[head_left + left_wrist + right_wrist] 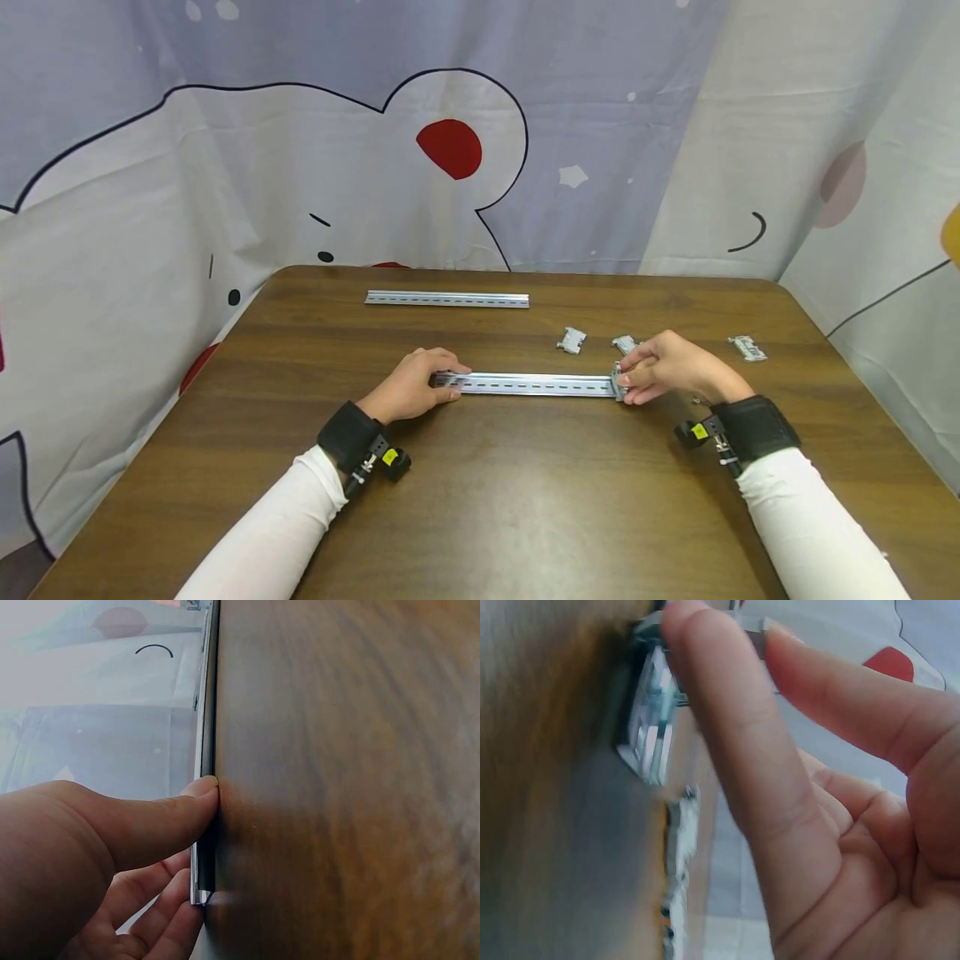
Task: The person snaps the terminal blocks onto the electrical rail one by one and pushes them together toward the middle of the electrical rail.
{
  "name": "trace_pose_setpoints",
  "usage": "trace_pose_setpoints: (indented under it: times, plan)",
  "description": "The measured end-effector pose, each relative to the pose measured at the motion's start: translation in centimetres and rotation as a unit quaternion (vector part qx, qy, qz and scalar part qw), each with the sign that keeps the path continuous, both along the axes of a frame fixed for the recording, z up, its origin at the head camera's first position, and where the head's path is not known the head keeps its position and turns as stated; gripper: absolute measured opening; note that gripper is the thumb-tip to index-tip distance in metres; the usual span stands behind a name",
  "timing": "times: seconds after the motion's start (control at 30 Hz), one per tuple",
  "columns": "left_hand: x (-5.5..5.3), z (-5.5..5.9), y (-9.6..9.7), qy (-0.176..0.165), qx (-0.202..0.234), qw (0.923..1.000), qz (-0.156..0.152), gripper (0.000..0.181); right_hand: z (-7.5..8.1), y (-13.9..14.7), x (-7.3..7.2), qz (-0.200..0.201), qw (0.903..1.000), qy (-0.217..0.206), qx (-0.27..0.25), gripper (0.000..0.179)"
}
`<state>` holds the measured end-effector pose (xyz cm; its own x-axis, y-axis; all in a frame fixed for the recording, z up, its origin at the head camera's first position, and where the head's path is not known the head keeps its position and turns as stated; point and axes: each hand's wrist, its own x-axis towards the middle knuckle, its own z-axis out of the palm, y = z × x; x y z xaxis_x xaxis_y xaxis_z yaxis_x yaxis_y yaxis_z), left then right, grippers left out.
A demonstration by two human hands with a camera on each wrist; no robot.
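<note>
A slotted metal DIN rail (536, 384) lies crosswise on the wooden table in front of me. My left hand (411, 385) grips its left end, thumb along the near edge and fingers at the far edge; the left wrist view shows the thumb (150, 825) against the rail (202, 750). Across the right end stands a small grey terminal block (618, 382), pinched between thumb and fingers of my right hand (671, 367). Seen from the right wrist, the block (754, 630) is partly hidden by a finger, and the bare rail end (649, 727) sticks out past it.
A second DIN rail (447, 299) lies near the table's back edge. Beyond the right hand are loose grey terminal blocks: one on the left (572, 340), one partly behind the fingers (624, 343), one farther right (747, 348). A printed curtain (300, 167) hangs behind the table.
</note>
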<state>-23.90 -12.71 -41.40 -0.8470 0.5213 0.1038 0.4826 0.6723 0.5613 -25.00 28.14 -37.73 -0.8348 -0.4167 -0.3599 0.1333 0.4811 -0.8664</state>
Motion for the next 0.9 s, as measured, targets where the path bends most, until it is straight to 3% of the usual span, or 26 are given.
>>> trace_pose_setpoints:
  times: [0.6, 0.9]
  plan:
    - [0.2, 0.0, 0.2, 0.005, -0.005, 1.0, 0.002, 0.035, -1.4, -3.6, 0.2, -0.03, 0.9974, -0.004, -0.065, 0.047]
    - [0.1, -0.1, 0.0, 0.009, -0.003, 1.0, 0.001, 0.035, -1.7, -5.2, 0.5, -0.031, 0.995, 0.011, -0.094, 0.058]
